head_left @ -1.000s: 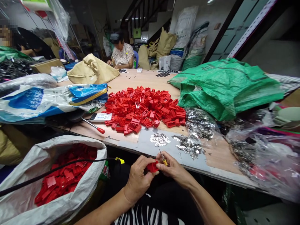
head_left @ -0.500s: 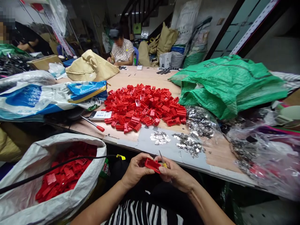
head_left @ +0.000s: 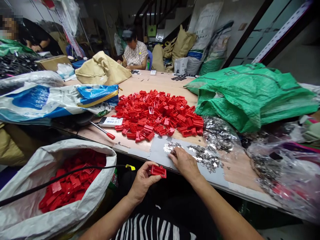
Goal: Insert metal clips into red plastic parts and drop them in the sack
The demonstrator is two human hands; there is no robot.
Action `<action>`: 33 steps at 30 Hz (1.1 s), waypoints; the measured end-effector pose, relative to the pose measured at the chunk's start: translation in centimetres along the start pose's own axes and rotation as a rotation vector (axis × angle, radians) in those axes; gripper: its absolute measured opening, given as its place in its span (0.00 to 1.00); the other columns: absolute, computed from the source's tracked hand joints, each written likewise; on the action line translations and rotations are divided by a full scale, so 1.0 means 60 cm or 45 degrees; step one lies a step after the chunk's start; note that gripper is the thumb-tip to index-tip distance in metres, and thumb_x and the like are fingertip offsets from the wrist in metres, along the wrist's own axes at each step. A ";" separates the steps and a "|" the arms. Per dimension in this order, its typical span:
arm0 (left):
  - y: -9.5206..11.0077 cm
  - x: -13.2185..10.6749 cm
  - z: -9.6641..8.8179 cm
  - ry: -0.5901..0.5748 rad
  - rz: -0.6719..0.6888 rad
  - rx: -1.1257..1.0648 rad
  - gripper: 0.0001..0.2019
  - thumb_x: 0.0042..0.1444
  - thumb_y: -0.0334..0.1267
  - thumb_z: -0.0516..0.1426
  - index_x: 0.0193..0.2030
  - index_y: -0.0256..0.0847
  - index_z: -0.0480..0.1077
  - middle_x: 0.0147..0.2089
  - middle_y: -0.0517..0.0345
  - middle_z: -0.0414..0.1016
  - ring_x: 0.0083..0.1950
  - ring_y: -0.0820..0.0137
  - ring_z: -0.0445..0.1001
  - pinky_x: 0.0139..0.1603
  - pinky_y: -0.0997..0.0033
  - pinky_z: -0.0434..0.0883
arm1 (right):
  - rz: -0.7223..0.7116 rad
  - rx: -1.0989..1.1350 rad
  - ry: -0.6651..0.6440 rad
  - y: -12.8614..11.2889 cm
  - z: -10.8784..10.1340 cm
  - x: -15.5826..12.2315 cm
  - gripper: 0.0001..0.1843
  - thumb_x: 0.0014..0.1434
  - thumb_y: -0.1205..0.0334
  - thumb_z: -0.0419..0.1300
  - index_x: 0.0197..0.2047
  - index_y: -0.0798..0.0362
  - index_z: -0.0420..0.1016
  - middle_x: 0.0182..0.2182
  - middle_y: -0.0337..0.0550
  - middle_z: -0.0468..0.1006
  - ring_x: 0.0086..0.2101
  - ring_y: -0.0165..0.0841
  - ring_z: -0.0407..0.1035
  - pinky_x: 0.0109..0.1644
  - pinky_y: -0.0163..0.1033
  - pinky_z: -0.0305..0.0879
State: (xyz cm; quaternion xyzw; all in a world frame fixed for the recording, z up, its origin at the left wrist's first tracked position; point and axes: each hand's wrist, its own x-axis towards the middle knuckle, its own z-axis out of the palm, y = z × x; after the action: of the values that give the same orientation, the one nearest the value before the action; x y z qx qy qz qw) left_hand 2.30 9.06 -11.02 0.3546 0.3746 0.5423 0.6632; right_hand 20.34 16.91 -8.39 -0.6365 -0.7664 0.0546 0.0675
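Head-worn view down over a long wooden workbench (head_left: 150,80). Latest change: right hand (head_left: 183,163) away from the red plastic part (head_left: 158,171) and out on a grey board (head_left: 160,154), fingers loosely spread, fingertips down at the edge of a small heap of silver metal pieces (head_left: 171,146), any grip on something tiny impossible to tell. Yellow-handled screwdriver from moments ago out of sight, its whereabouts unclear. Red plastic part now in left hand (head_left: 142,181) alone, fingers curled around one end, just off the near bench edge. Beyond the hands, a large pile of matching red parts (head_left: 157,113) on the bench, a looser silver heap (head_left: 206,158) just right of the small one, and a red-handled screwdriver (head_left: 103,131) beside a white handheld device (head_left: 107,121). Lower left, an open woven white sack (head_left: 25,220) full of red parts (head_left: 72,180), a black cable (head_left: 62,177) with a yellow tag (head_left: 130,167) across it. Blue and yellow print on a white woven bag (head_left: 50,103) and dark characters on a green woven bag (head_left: 250,96), neither legible. Far end of the bench, a seated co-worker (head_left: 135,53) with both hands low.
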 end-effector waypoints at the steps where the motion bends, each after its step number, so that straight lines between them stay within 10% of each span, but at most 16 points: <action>1: 0.000 0.000 -0.001 0.001 0.000 0.004 0.16 0.47 0.34 0.66 0.43 0.40 0.70 0.39 0.60 0.75 0.40 0.73 0.72 0.46 0.72 0.68 | 0.019 -0.028 -0.003 -0.005 0.001 0.001 0.06 0.64 0.59 0.55 0.40 0.52 0.68 0.39 0.45 0.74 0.36 0.38 0.71 0.33 0.38 0.58; 33: 0.001 0.008 0.009 0.066 -0.091 -0.156 0.15 0.48 0.33 0.65 0.42 0.38 0.68 0.39 0.57 0.74 0.41 0.69 0.74 0.47 0.62 0.73 | 0.045 0.405 -0.066 0.035 0.002 0.001 0.01 0.61 0.64 0.54 0.37 0.49 0.65 0.32 0.39 0.75 0.33 0.35 0.70 0.36 0.37 0.60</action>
State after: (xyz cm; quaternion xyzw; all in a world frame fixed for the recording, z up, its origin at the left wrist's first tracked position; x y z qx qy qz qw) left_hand 2.81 9.50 -10.75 0.2858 0.3701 0.5491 0.6927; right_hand 22.34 17.35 -8.88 -0.6296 -0.7382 0.1928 0.1467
